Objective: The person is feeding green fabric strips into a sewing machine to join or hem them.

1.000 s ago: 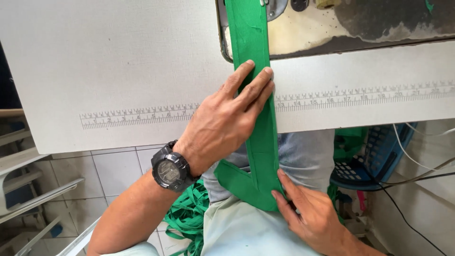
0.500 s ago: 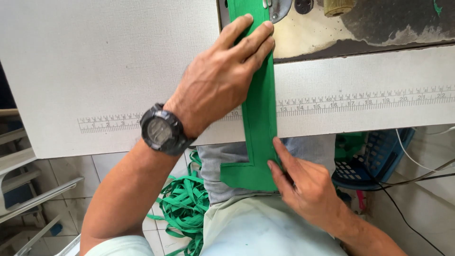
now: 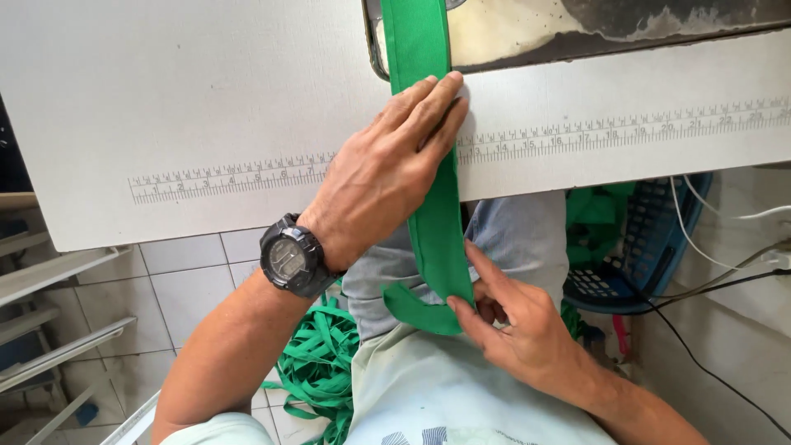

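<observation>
A long green fabric strip (image 3: pixel 418 41) runs from the top of the white table (image 3: pixel 165 99) down over its front edge to my lap. My left hand (image 3: pixel 387 169), with a black wristwatch (image 3: pixel 290 257) on its wrist, lies flat on the strip at the table edge, fingers pressing it against the printed ruler line (image 3: pixel 222 177). My right hand (image 3: pixel 515 325) pinches the lower part of the strip below the table, where it folds near my lap.
A metal plate and worn machine bed (image 3: pixel 577 29) sit at the top of the table. A heap of green strips (image 3: pixel 317 371) lies on the tiled floor. A blue basket (image 3: pixel 651 247) with green cloth stands at right, cables (image 3: pixel 717 280) beside it.
My left hand slid forward along the strip, then back toward the table edge. The strip has shifted, and my right hand keeps hold of its lower part near my lap.
</observation>
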